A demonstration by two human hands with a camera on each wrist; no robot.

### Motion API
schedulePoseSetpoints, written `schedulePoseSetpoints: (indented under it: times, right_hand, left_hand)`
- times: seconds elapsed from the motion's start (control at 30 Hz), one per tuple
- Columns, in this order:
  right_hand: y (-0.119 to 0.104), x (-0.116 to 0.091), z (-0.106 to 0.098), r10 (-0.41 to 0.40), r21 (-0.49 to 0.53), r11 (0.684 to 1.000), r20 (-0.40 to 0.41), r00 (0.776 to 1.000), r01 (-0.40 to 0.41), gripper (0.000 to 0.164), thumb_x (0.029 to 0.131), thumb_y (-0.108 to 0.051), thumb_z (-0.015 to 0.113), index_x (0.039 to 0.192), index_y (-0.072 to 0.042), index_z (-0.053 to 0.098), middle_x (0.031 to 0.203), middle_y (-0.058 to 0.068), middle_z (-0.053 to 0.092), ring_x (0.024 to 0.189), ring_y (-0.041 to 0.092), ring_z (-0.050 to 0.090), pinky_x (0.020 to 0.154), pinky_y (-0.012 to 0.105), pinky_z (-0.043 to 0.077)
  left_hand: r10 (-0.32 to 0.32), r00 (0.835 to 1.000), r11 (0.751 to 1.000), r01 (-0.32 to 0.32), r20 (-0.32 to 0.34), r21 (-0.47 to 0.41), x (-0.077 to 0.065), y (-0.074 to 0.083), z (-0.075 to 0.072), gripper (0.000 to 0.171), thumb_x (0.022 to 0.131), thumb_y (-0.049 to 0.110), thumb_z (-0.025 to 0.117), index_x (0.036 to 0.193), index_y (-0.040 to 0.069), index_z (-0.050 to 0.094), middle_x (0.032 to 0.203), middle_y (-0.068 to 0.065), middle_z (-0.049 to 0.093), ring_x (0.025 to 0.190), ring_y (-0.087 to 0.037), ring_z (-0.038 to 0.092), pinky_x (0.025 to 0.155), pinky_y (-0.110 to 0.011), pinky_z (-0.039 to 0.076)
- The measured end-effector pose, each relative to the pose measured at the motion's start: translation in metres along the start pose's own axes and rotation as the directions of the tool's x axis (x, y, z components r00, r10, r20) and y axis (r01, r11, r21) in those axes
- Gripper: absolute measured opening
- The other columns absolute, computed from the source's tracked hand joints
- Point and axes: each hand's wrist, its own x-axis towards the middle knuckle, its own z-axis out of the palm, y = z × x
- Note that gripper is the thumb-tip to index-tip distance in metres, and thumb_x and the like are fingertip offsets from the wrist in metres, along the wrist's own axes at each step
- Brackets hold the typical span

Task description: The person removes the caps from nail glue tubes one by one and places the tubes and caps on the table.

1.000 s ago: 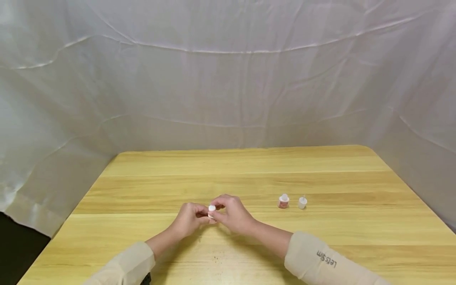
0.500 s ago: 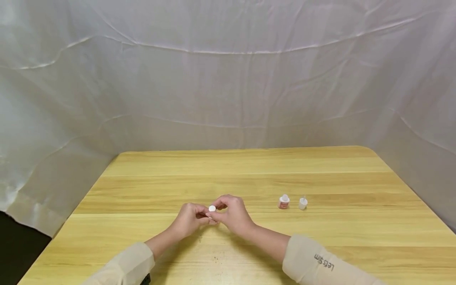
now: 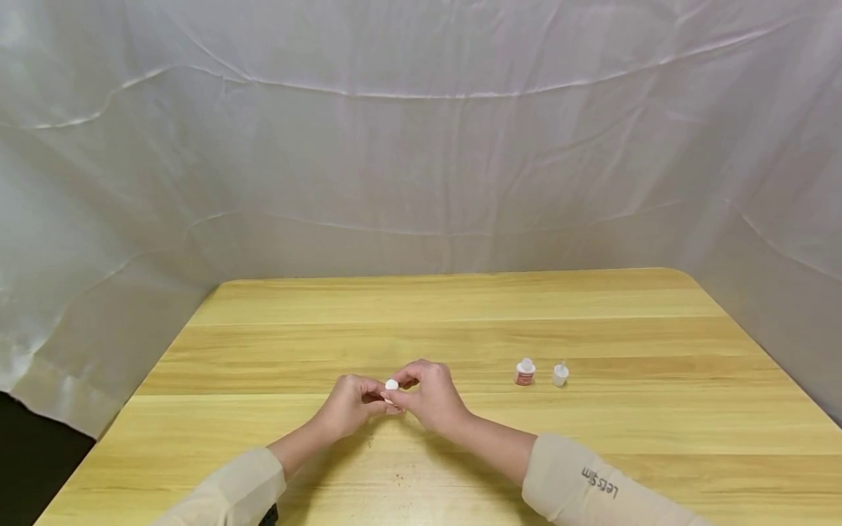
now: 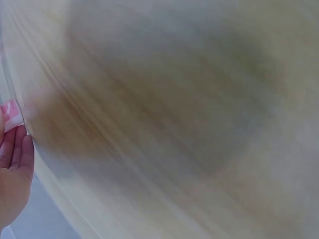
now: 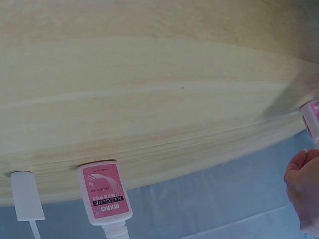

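A small bottle with a pink label (image 4: pixel 11 114) is held between both hands, low over the middle of the table. My left hand (image 3: pixel 351 406) pinches its body from the left. From the right, the thumb and fingers of my right hand (image 3: pixel 430 398) grip the white cap (image 3: pixel 391 385) on top. Fingers hide most of this bottle in the head view. To the right stands an uncapped nail glue bottle (image 5: pixel 106 191) with a pink label. Beside it, a white brush cap (image 5: pixel 27 195) stands on the table with its thin stem upward.
The wooden table (image 3: pixel 421 321) runs back to a pale hanging cloth (image 3: pixel 421 168) that surrounds it behind and at the sides. Small dark specks mark the tabletop in front of the hands. Both forearms wear light sleeves (image 3: pixel 579 478).
My right thumb has shifted slightly across the white cap, and the right forearm has moved a little toward the left. The left hand and the things on the table stay put.
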Motion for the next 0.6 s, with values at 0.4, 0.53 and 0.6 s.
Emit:
schedulePoseSetpoints:
  times: [0.4, 0.53, 0.6]
  right_hand:
    - [-0.0015, 0.0026, -0.0034, -0.017, -0.001, 1.000, 0.057, 0.998, 0.017, 0.006, 0.078, -0.001, 0.072, 0.083, 0.002, 0.071, 0.084, 0.013, 0.070, 0.079, 0.021, 0.065, 0.070, 0.033, 0.057]
    - [-0.0013, 0.0041, -0.0061, -0.027, -0.010, 1.000, 0.099, 0.995, 0.028, 0.008, 0.078, -0.001, 0.071, 0.086, 0.003, 0.071, 0.086, 0.013, 0.070, 0.080, 0.021, 0.065, 0.072, 0.035, 0.057]
    - [-0.0010, 0.0049, -0.0075, -0.035, -0.016, 0.999, 0.121, 0.992, 0.038, 0.009, 0.079, -0.001, 0.070, 0.087, 0.003, 0.071, 0.087, 0.013, 0.070, 0.080, 0.020, 0.064, 0.073, 0.035, 0.056]
  left_hand:
    - [0.009, 1.000, 1.000, -0.010, 0.004, 0.017, 0.0016, -0.0004, 0.0001, 0.010, 0.077, 0.002, 0.071, 0.085, -0.004, 0.072, 0.086, -0.019, 0.071, 0.074, -0.019, 0.070, 0.065, -0.014, 0.054]
    - [0.005, 1.000, 1.000, -0.005, 0.005, 0.022, 0.0014, -0.0006, -0.0001, 0.009, 0.077, 0.002, 0.071, 0.085, -0.004, 0.072, 0.085, -0.018, 0.071, 0.073, -0.018, 0.069, 0.065, -0.014, 0.054]
    - [0.001, 1.000, 1.000, -0.001, 0.004, 0.023, 0.0014, -0.0006, 0.0000, 0.010, 0.077, 0.002, 0.071, 0.085, -0.004, 0.072, 0.085, -0.018, 0.071, 0.073, -0.017, 0.069, 0.065, -0.014, 0.054]
